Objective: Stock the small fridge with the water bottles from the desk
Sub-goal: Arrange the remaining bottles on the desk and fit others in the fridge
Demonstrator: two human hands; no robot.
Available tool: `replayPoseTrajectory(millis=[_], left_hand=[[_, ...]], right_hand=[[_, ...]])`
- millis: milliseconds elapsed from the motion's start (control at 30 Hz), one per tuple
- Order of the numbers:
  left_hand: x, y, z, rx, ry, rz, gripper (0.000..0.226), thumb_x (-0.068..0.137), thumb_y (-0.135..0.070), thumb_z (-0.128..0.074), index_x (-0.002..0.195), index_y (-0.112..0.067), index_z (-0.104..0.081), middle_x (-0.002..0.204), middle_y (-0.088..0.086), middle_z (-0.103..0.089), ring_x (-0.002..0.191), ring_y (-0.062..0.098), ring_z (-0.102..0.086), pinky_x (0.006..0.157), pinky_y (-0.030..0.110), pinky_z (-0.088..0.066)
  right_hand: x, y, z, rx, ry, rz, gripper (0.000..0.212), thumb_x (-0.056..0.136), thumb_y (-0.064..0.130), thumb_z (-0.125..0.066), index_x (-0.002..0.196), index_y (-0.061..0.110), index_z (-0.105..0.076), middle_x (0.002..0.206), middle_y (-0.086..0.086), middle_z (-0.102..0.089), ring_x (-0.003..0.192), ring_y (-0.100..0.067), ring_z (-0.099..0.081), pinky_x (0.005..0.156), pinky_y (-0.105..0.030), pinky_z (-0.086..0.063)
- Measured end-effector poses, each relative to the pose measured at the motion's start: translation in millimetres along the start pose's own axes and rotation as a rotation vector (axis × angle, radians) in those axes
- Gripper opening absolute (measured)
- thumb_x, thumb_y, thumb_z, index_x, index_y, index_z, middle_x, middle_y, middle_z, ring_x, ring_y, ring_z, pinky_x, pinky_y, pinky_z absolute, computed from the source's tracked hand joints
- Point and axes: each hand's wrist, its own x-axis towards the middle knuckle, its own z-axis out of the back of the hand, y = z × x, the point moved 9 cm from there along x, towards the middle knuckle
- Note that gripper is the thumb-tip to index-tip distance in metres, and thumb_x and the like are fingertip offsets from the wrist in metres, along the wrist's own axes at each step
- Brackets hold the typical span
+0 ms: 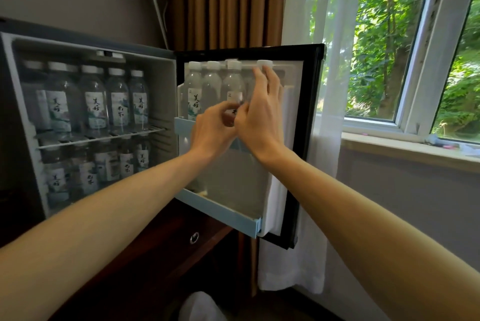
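Nearly stocked: fridge [162,92] full, door shelf [181,124] holds four water bottles [193,87].
Your right hand [259,118] spreads on one; left hand [213,130] curled, grip unclear.

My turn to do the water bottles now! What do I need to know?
Left hand: fingers curled at the third door bottle; grip unclear.
Right hand: straight fingers rest against the end bottle.
Fridge: both inner shelves hold bottles; four stand in the top door shelf.
To do: settle those two, check the desk (out of view) for more, shut the door.
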Motion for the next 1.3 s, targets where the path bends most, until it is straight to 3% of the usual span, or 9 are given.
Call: replayPoseTrajectory(millis=[133,233,333,467,667,1000,1300], left_hand=[[-6,31,33,0.006,-0.027,0.035,0.018,0.087,-0.025,-0.079,0.105,-0.020,-0.077,0.087,-0.010,-0.073,0.077,-0.005,-0.065,0.078,0.026,-0.058],[-19,68,75,0.028,-0.094,0.110,0.010,0.089,-0.029,-0.078,0.097,-0.022,-0.077,0.084,-0.009,-0.073,0.078,-0.002,-0.067,0.079,0.032,-0.060],[-38,108,132,0.097,-0.179,0.190,0.011,0.092,-0.032,-0.077,0.092,-0.021,-0.079,0.084,-0.007,-0.076,0.080,0.006,-0.070,0.079,0.037,-0.060],[-79,154,209,0.219,-0.290,0.299,0.013,0.093,-0.035,-0.076,0.086,-0.025,-0.076,0.076,-0.014,-0.071,0.075,0.001,-0.068,0.070,0.030,-0.055],[-164,217,329,0.422,-0.460,0.489,0.011,0.092,-0.042,-0.073,0.087,-0.032,-0.075,0.077,-0.012,-0.073,0.079,0.010,-0.070,0.076,0.037,-0.058],[-276,317,455,0.533,-0.593,0.833,0.013,0.089,-0.045,-0.077,0.095,-0.035,-0.072,0.088,-0.018,-0.072,0.091,0.003,-0.069,0.088,0.037,-0.057],[-309,409,543,0.564,-0.675,0.961,0.030,0.089,-0.048,-0.077,0.113,-0.033,-0.067,0.102,-0.018,-0.072,0.099,0.005,-0.068,0.093,0.038,-0.057]], right_hand=[[-11,24,-23,0.006,-0.028,0.154,0.041,0.088,0.001,-0.059,0.129,0.002,-0.062,0.139,-0.016,-0.055,0.133,-0.031,-0.047,0.109,-0.040,-0.045],[-22,51,-63,0.092,0.092,0.233,0.029,0.089,0.000,-0.061,0.117,0.005,-0.066,0.125,-0.012,-0.060,0.121,-0.027,-0.054,0.097,-0.036,-0.051],[-40,87,-118,0.219,0.235,0.251,0.027,0.091,0.004,-0.061,0.117,0.008,-0.065,0.118,-0.007,-0.063,0.114,-0.022,-0.056,0.091,-0.036,-0.052],[-75,145,-188,0.406,0.390,0.215,0.030,0.095,0.011,-0.057,0.125,0.013,-0.060,0.119,-0.003,-0.065,0.113,-0.017,-0.058,0.091,-0.038,-0.053],[-140,245,-275,0.616,0.628,0.230,0.030,0.098,0.011,-0.055,0.127,0.014,-0.059,0.119,-0.004,-0.065,0.111,-0.019,-0.062,0.091,-0.039,-0.054],[-230,345,-427,0.700,0.970,0.073,0.034,0.095,0.017,-0.063,0.129,0.017,-0.059,0.127,-0.002,-0.063,0.116,-0.019,-0.063,0.101,-0.039,-0.052],[-287,406,-560,0.733,1.139,-0.035,0.044,0.098,0.030,-0.066,0.139,0.016,-0.056,0.136,-0.004,-0.064,0.128,-0.021,-0.058,0.104,-0.035,-0.047]])
